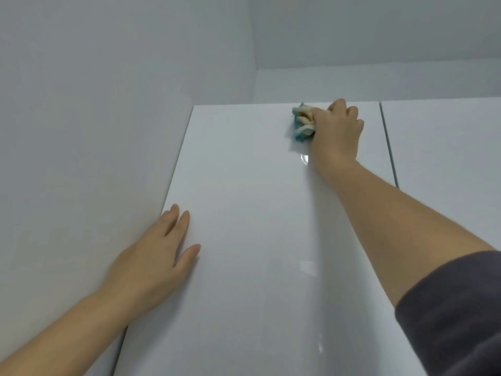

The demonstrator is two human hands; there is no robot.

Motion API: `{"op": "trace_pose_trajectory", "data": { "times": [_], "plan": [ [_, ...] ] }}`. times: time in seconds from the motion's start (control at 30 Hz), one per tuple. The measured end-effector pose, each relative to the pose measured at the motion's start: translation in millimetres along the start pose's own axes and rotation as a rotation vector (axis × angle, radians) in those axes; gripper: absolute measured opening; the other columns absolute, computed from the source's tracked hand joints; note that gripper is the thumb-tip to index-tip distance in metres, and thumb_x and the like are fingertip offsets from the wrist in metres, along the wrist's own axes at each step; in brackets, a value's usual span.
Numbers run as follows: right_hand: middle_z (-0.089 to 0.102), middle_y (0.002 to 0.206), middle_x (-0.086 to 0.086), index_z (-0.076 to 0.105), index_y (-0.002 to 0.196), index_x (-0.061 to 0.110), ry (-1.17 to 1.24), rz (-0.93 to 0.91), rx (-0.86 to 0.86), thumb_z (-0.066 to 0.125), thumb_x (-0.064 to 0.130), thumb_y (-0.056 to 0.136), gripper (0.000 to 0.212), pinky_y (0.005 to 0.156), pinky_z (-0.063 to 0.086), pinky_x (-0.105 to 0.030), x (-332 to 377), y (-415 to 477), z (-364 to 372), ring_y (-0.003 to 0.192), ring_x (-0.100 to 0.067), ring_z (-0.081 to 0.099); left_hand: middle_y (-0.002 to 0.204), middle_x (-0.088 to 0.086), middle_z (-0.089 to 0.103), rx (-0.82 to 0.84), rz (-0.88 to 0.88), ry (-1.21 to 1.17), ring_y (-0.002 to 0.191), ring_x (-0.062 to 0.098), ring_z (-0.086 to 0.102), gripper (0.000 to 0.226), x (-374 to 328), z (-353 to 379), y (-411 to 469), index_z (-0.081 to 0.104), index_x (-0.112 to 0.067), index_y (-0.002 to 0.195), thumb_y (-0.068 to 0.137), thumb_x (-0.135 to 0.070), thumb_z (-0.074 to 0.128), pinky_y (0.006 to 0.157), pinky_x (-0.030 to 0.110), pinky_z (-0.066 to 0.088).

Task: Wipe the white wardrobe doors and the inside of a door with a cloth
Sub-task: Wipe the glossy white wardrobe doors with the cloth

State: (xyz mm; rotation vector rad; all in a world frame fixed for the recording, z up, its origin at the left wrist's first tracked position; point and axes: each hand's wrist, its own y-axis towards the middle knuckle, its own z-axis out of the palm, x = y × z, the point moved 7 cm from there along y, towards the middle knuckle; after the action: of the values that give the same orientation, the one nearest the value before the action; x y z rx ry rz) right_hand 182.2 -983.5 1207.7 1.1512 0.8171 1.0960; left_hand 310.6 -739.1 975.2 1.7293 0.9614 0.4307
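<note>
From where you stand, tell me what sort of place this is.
Probably a room at home, in a corner by a wardrobe: a tall glossy white wardrobe door with a second door beside it, a plain wall at the left, and the right hand holding a cloth near the door's top.

Left hand (pixel 151 263) flat, fingers (pixel 184 221) straight, right arm (pixel 393 213) stretched up, right hand (pixel 337 128) curled round cloth (pixel 302 122)

Nothing readable shows: there is no lettering, label, brand, number or sign on the glossy white wardrobe door (pixel 257 240), on the bunched teal and cream cloth (pixel 303 122), or on the dark grey sleeve (pixel 461 308).
</note>
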Motion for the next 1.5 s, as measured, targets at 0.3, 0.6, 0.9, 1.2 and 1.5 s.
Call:
{"op": "trace_pose_trajectory", "data": {
  "times": [0.3, 0.6, 0.9, 1.2, 1.5],
  "plan": [
    [0.050, 0.118, -0.005, 0.062, 0.110, 0.020, 0.148, -0.523, 0.169, 0.050, 0.011, 0.091, 0.025, 0.076, 0.029, -0.036, 168, -98, 17, 0.104, -0.030, 0.046, 0.163, -0.014, -0.005, -0.009, 0.017, -0.017, 0.149, 0.002, 0.002, 0.062, 2, 1, 4, 0.009, -0.028, 0.156, 0.099, -0.043, 0.029, 0.118, 0.025, 0.016],
    [0.057, 0.106, -0.011, 0.070, 0.111, 0.025, 0.214, -0.421, 0.078, 0.057, 0.020, 0.087, 0.027, 0.078, 0.041, -0.040, 31, -50, -10, 0.096, -0.037, 0.051, 0.163, -0.015, -0.004, 0.017, -0.007, -0.049, 0.149, 0.003, 0.003, 0.063, 2, 1, 3, 0.011, -0.027, 0.157, 0.100, -0.045, 0.029, 0.119, 0.030, 0.020],
    [0.061, 0.102, -0.009, 0.069, 0.112, 0.020, 0.307, -0.544, 0.090, 0.058, 0.021, 0.085, 0.029, 0.072, 0.036, -0.037, 30, -159, -41, 0.091, -0.033, 0.054, 0.163, -0.013, -0.001, 0.036, -0.028, -0.065, 0.149, 0.005, 0.005, 0.060, -1, 0, 4, 0.014, -0.025, 0.156, 0.101, -0.044, 0.027, 0.118, 0.033, 0.021],
    [0.062, 0.101, 0.004, 0.067, 0.106, 0.028, 0.468, -1.329, 0.393, 0.045, 0.016, 0.102, 0.025, 0.069, 0.043, -0.034, 68, -343, -82, 0.084, -0.021, 0.055, 0.163, -0.014, -0.010, 0.084, -0.018, -0.012, 0.149, 0.004, -0.002, 0.066, -3, 0, 1, 0.005, -0.025, 0.157, 0.100, -0.052, 0.025, 0.115, 0.038, 0.027],
    [0.060, 0.108, -0.012, 0.068, 0.118, 0.021, 0.239, -0.527, 0.077, 0.052, 0.014, 0.079, 0.043, 0.078, 0.040, -0.044, -51, -88, -49, 0.096, -0.039, 0.053, 0.163, -0.009, -0.010, 0.049, -0.008, 0.078, 0.150, 0.006, -0.004, 0.079, -6, 1, -2, 0.002, -0.022, 0.156, 0.093, -0.063, 0.028, 0.113, 0.039, 0.029]
  ]
}}
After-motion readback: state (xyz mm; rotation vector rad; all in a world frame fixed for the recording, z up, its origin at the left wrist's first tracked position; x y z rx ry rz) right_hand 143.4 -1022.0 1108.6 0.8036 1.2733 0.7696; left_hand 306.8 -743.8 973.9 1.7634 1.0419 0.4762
